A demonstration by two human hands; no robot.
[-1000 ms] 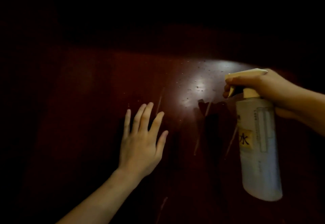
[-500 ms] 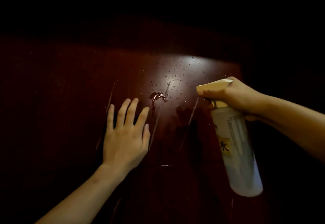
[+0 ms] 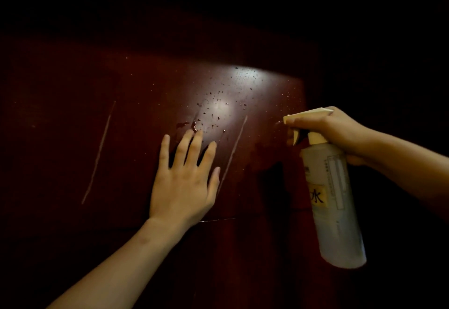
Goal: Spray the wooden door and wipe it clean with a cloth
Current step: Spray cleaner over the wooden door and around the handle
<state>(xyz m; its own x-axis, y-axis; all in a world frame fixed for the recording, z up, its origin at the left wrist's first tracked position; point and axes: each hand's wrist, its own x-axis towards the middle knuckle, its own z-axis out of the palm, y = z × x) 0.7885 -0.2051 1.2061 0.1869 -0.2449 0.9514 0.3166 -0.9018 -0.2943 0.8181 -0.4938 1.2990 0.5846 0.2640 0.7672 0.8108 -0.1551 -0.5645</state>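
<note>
The dark red wooden door (image 3: 136,104) fills the view, glossy, with a bright reflection and scattered spray droplets (image 3: 223,104) near its middle. My left hand (image 3: 184,177) lies flat against the door with its fingers spread, just below the wet patch. My right hand (image 3: 332,131) grips the head of a pale spray bottle (image 3: 335,209), a finger curled over the trigger, nozzle pointing left at the door. The bottle hangs down and carries a yellow label. No cloth is in view.
Two thin pale lines (image 3: 99,153) run slantwise on the door panel, one on each side of my left hand. A horizontal groove (image 3: 218,220) crosses the door below that hand. Everything around the lit patch is very dark.
The view has shifted, and my left hand sits closer under the droplets. The right hand with the bottle stays at the right, and the wet run near my fingertips has spread a little.
</note>
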